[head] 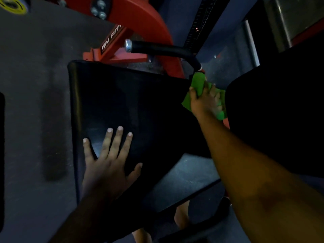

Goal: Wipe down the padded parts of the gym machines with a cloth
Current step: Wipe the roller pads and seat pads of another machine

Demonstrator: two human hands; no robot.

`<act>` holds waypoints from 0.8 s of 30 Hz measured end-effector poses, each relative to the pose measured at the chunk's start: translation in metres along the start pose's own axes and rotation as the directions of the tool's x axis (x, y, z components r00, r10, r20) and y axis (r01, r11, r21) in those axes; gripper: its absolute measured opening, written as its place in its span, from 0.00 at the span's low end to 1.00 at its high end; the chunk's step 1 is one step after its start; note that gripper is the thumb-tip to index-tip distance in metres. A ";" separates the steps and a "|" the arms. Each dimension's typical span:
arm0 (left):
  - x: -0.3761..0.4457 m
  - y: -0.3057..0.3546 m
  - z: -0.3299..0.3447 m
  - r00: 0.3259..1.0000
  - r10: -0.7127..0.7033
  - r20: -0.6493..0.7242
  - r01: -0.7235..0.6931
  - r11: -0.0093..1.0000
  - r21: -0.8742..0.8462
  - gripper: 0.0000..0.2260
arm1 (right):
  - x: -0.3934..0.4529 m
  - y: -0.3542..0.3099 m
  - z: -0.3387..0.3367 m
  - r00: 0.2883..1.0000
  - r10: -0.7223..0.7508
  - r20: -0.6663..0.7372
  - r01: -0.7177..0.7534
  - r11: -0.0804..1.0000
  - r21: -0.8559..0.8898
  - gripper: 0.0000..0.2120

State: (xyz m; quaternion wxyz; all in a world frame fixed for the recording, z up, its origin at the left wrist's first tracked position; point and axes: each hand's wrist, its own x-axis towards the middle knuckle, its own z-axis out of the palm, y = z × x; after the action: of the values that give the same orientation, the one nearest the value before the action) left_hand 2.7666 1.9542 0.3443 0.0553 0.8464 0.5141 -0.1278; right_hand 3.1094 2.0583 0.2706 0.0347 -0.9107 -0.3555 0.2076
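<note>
Half the green cloth (199, 85) hidden under right hand (205, 100).

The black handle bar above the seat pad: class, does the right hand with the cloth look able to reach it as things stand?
Probably yes. The right hand grips the green cloth at the seat pad's far edge, just below the handle bar's bend, and nothing lies between them.

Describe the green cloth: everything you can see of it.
The green cloth is bright green, soft-looking fabric, bunched and crumpled. The right hand grips it, fingers curled over its middle, so folds stick out above and below the hand. It sits at the far right edge of the black seat pad, just below the black handle. Whether it touches the handle is unclear.
</note>
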 end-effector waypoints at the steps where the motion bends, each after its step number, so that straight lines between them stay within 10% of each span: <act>1: 0.000 -0.001 0.000 1.000 0.000 -0.003 0.000 1.000 -0.007 0.41 | -0.017 -0.011 0.005 0.999 -0.051 -0.002 0.050 0.998 -0.029 0.38; 6: 0.002 -0.002 0.000 1.000 -0.003 0.021 0.003 1.000 -0.023 0.40 | -0.090 0.020 0.016 0.880 -0.461 0.117 0.475 0.863 -0.170 0.41; 12: 0.000 -0.001 0.002 0.998 -0.063 -0.023 0.062 0.998 -0.031 0.43 | -0.021 -0.045 0.010 0.983 -0.172 0.061 0.173 0.985 -0.007 0.43; 17: 0.000 -0.003 -0.001 0.990 -0.141 -0.029 0.138 0.986 -0.092 0.47 | -0.182 -0.044 0.038 0.768 -0.634 0.093 0.640 0.763 -0.087 0.38; 24: -0.001 -0.002 0.006 0.981 -0.189 -0.052 0.182 0.977 -0.107 0.49 | -0.111 -0.156 0.038 0.741 -0.669 0.061 0.670 0.731 -0.129 0.35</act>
State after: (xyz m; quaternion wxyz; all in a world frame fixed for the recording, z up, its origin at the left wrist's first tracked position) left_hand 2.7633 1.9536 0.3392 0.0704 0.7943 0.5982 -0.0799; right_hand 2.9220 2.0981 0.3075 0.0403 -0.7206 -0.6734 0.1602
